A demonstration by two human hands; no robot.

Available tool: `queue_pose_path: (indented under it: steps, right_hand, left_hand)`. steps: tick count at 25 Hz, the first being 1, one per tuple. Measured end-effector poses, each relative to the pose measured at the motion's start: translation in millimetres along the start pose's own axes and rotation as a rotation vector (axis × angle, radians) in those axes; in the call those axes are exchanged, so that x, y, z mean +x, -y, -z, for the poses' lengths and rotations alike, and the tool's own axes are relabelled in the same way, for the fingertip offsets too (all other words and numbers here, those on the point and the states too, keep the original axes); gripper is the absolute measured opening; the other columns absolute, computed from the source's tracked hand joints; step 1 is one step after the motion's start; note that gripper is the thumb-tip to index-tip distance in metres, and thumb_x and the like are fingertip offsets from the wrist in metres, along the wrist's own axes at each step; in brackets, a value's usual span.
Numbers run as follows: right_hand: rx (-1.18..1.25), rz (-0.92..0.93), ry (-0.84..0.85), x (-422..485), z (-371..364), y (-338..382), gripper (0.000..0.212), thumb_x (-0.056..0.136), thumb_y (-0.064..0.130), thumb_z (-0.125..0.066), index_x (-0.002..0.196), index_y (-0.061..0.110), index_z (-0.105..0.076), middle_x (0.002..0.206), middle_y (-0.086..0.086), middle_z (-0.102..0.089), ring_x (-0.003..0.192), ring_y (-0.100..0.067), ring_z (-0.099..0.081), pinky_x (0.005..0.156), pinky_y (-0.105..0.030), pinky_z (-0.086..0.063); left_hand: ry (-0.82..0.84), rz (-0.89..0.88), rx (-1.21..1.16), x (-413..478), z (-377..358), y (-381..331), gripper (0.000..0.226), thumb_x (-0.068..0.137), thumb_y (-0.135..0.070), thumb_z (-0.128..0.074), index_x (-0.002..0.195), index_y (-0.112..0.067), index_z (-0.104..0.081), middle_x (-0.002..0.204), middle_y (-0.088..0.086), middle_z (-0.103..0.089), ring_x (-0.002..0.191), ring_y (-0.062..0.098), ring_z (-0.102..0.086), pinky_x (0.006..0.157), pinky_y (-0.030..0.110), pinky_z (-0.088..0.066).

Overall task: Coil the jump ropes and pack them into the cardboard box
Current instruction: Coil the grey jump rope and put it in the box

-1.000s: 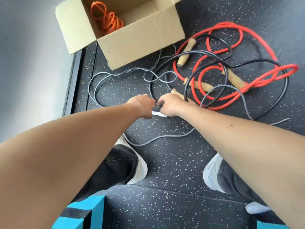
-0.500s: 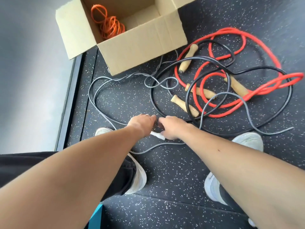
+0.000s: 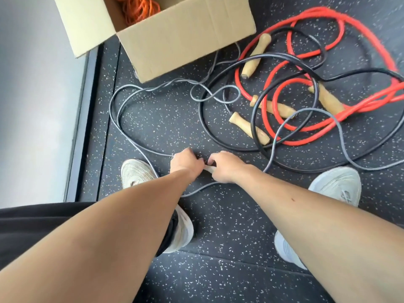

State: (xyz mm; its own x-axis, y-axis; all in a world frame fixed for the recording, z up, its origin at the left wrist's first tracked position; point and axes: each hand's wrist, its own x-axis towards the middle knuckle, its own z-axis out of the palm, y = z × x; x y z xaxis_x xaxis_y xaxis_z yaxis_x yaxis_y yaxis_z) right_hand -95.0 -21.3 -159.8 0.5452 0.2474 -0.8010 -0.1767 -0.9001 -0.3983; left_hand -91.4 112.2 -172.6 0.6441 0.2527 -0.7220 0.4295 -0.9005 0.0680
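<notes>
Fingers [image 3: 216,157] of both hands curled; left hand [image 3: 185,166] & right hand [image 3: 226,170] grip white handle [image 3: 209,170] btw them, low over floor, handle axis approx left-right. Grey rope [image 3: 110,103] thin, smooth, makes wide loop from hands up toward cardboard box [image 3: 185,40]. Bare speckled rubber floor [image 3: 164,119] inside loop = free room. Box at top, open, orange rope [image 3: 137,7] coiled inside. Right side: tangle of thick red rope [image 3: 294,142], black rope [image 3: 253,122], wooden handles [image 3: 249,127]. Mat edge at left, beside left shoe [image 3: 135,174].

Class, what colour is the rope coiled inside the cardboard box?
The coiled rope is orange; head view.
</notes>
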Motion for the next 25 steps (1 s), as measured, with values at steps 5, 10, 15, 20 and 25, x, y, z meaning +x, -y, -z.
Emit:
queue_pose_path:
  steps: [5,10,15,20,25]
  right_hand:
    - [0.051,-0.03,0.054,-2.8,39.9,3.6,0.037,0.087,0.014,-0.047,0.111,0.036,-0.066,0.125,0.0,-0.062,0.111,-0.024,-0.06,0.098,-0.037,-0.05]
    - [0.024,0.032,-0.183,-52.7,99.0,19.0,0.044,0.083,0.013,-0.046,0.115,0.038,-0.063,0.12,0.003,-0.056,0.105,-0.024,-0.058,0.093,-0.035,-0.05]
    - [-0.233,0.306,-0.414,-142.9,150.7,51.8,0.066,0.084,0.004,-0.063,0.138,0.04,-0.051,0.118,-0.002,-0.053,0.101,-0.025,-0.061,0.078,-0.031,-0.045]
    - [-0.076,0.624,-0.92,-262.3,214.4,88.7,0.025,0.085,0.017,-0.065,0.068,0.032,-0.056,0.082,0.0,-0.051,0.082,-0.028,-0.058,0.069,-0.033,-0.041]
    - [0.314,0.619,-1.278,-362.5,263.6,114.4,0.053,0.097,0.049,-0.053,0.063,0.009,-0.056,0.055,-0.002,-0.056,0.054,-0.018,-0.054,0.053,-0.029,-0.04]
  left_hand:
    - [-0.033,0.189,-0.193,-8.6,2.1,-4.0,0.02,0.078,-0.018,-0.064,0.097,-0.014,-0.068,0.096,0.005,-0.07,0.083,0.023,-0.064,0.067,0.027,-0.047]
    - [-0.198,0.159,-0.535,-65.3,42.5,-29.2,0.027,0.088,-0.011,-0.051,0.114,-0.016,-0.049,0.113,0.003,-0.042,0.073,0.02,-0.052,0.049,0.02,-0.044]
    - [-0.362,-0.406,-0.454,-165.9,125.7,-53.2,0.038,0.078,-0.011,-0.054,0.114,-0.014,-0.044,0.117,0.01,-0.051,0.102,0.032,-0.056,0.082,0.04,-0.049]
    - [-0.593,-1.018,-0.607,-279.1,230.2,-59.9,0.036,0.074,-0.019,-0.062,0.104,-0.022,-0.044,0.089,0.001,-0.065,0.077,0.025,-0.062,0.063,0.037,-0.051]
    - [-0.352,-1.056,-0.844,-350.6,292.2,-80.2,0.035,0.1,-0.042,-0.055,0.088,-0.011,-0.067,0.05,-0.001,-0.046,0.039,0.014,-0.04,0.041,0.023,-0.034]
